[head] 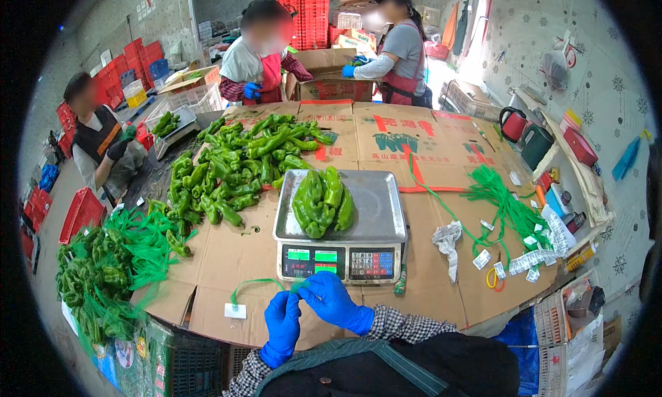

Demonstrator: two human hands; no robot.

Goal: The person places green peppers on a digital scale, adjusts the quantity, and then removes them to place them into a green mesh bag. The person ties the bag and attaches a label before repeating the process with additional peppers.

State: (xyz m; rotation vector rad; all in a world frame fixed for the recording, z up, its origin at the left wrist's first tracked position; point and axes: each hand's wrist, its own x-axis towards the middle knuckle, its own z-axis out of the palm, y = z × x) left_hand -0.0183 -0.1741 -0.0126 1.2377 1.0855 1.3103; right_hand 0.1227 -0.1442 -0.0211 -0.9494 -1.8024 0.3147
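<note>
Both my hands wear blue gloves and meet just below the digital scale (341, 278). My left hand (282, 319) and my right hand (331, 301) pinch the gathered end of a green mesh net bag (299, 286) between their fingertips. A strip of green netting (253, 281) runs left from there to a white tag (235, 310) lying on the cardboard. Several green peppers (323, 203) rest on the scale's metal pan (380, 205), and its green displays are lit.
Loose peppers (232, 169) are heaped at the left, beyond netted peppers (101, 273). Green net bags (507, 211), crumpled paper (447, 242) and scissors (495, 279) lie to the right. Several co-workers stand around the cardboard-covered table (434, 293); one reaches into a carton (336, 89).
</note>
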